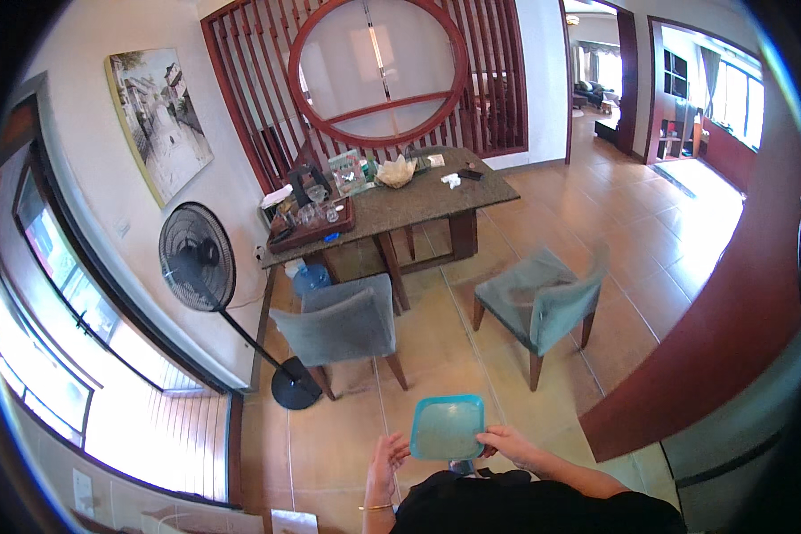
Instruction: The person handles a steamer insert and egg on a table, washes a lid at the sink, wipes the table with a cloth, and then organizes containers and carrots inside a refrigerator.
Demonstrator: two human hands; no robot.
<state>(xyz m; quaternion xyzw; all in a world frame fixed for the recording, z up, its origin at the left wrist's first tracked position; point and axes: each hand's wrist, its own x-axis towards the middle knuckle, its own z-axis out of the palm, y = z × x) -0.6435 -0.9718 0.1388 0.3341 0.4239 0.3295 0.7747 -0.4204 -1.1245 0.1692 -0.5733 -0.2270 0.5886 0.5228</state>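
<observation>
A shallow turquoise plastic tray (pixel 448 427) with rounded corners and a raised rim is in front of my body, above the tiled floor. My right hand (pixel 504 446) grips its lower right edge, the thumb on top and the other fingers partly hidden below. At the tray's left edge is my left hand (pixel 388 460), palm turned inward and fingers apart. Its fingertips come close to the rim; whether they touch it I cannot tell. A bracelet (pixel 376 508) circles my left wrist.
Two upholstered chairs, one grey (pixel 340 327) and one grey-green (pixel 541 300), stand before a stone-topped table (pixel 400 207). On it are a tea tray (pixel 314 223) with glassware and a paper-like bowl (pixel 396 172). A pedestal fan (pixel 198 257) stands left; a reddish-brown panel (pixel 694 354) rises right.
</observation>
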